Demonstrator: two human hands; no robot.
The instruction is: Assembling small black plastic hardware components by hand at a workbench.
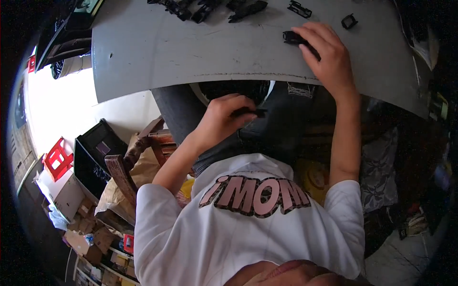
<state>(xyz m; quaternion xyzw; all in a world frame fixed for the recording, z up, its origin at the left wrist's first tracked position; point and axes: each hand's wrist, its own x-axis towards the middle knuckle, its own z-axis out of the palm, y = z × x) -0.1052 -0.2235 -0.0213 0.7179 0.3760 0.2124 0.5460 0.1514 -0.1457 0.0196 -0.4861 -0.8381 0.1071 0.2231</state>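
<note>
**Grey bench, black clips, both hands busy**

Work surface is a scuffed grey worktable [191,52] filling the far side of the view, with a scatter of small black plastic parts [210,8] along its far edge and a little square black plastic clip [349,21] off to the far right. Down on the near left there's a bright floor, a red plastic crate [57,159], a black bin [95,157] and stacked cardboard boxes [86,229].

The right hand [327,55] reaches out over the table, palm down, fingers curled and pressed onto a flat black plastic piece [292,38] lying on the tabletop, right side. The left hand [224,119] sits nearer, below the table edge over the lap, fingers closed tight, pinching a thin black plastic strip [253,112] that pokes out to the right.

Most of both black pieces is covered by fingers, so their exact shape is hard to make out. The far parts are cut off by the frame, and the right side of the room is too dark to read.
</note>
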